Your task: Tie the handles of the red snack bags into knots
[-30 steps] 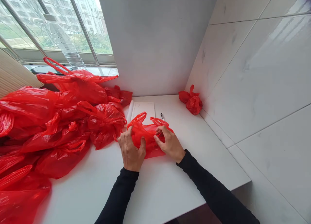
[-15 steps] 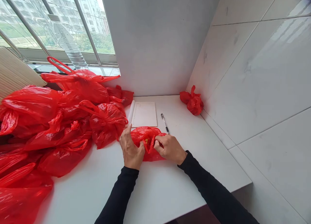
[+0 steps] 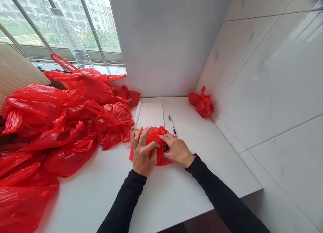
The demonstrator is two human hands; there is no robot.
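A red plastic bag (image 3: 163, 160) lies on the white table in front of me, between both hands. My left hand (image 3: 144, 153) rests on the bag's left side, its fingers bent and apart, the thumb and a finger close to the plastic at the middle. On the right, my right hand (image 3: 178, 149) is closed on the bag at its opening. A small dark item (image 3: 166, 147) shows in the gap beside the right fingers; its kind cannot be made out. Just behind the bag are an open notepad (image 3: 151, 115) and a black-and-clear pen (image 3: 173, 126).
Several filled red bags (image 3: 75, 125) are heaped along the table's left side. Another small knotted red bag (image 3: 203, 104) sits in the far right corner by the tiled wall (image 3: 277, 91). A clear plastic bottle (image 3: 74, 44) stands at the window. The white table's (image 3: 196, 196) front edge runs below.
My left hand has moved right onto the bag. The bag's opening has shifted, and a dark item now shows where yellow markings showed before. The view has tilted slightly.
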